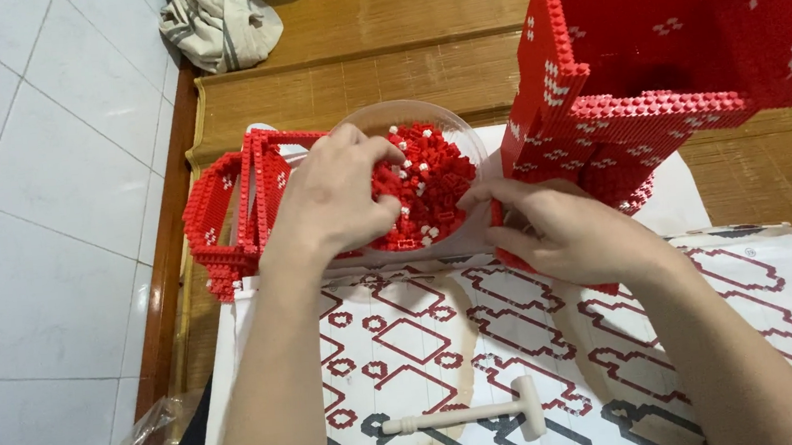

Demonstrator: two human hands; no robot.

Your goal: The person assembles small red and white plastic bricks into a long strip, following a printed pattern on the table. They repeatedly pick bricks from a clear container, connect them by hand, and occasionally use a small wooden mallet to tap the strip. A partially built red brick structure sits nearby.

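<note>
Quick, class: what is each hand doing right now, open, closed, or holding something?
Left hand: fingers curled into the small red bricks in the clear plastic bowl; grip cannot be told.
Right hand: closed on a flat red brick piece.

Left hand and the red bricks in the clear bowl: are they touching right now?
Touching. The head view shows the left hand reaching into the clear bowl, its fingertips pressed into the pile of red bricks.

Small red and white plastic bricks point(431, 183): glossy, studded. Clear round plastic bowl point(452, 120): smooth, shiny. Woven bamboo mat surface point(384, 80): ribbed, matt. Printed paper instruction sheet point(406, 336): flat, matt. White floor tiles point(21, 188): glazed. Crumpled grey cloth point(221, 23): soft.
</note>
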